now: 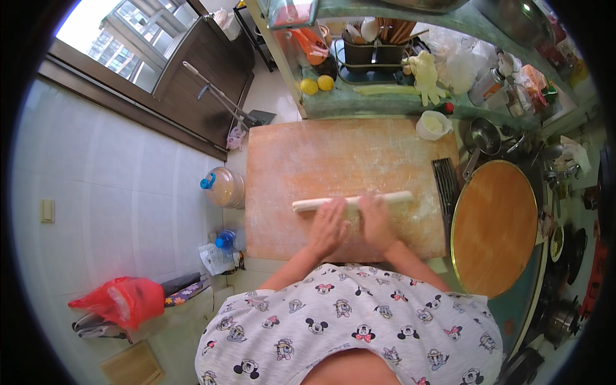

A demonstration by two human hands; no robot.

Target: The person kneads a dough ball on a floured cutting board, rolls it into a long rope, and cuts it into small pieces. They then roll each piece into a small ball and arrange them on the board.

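Note:
A long, pale dough roll (394, 197) lies slightly aslant across a flour-dusted wooden board (308, 154). Whether a rolling pin is inside it cannot be seen. My left hand (329, 224) lies over the roll left of its middle, fingers stretched onto it and a ring on one finger. Just to the right, my right hand (376, 219) is curled over the roll and blurred. Both hands cover parts of the roll, while its two ends show.
A white tub (433, 125) stands at the board's far right corner. Right of the board are a dark slatted strip (445, 185), a round wooden board (494, 228) and a small pan (484, 136). A large water bottle (226, 187) stands to the left. Behind runs a cluttered shelf (365, 107).

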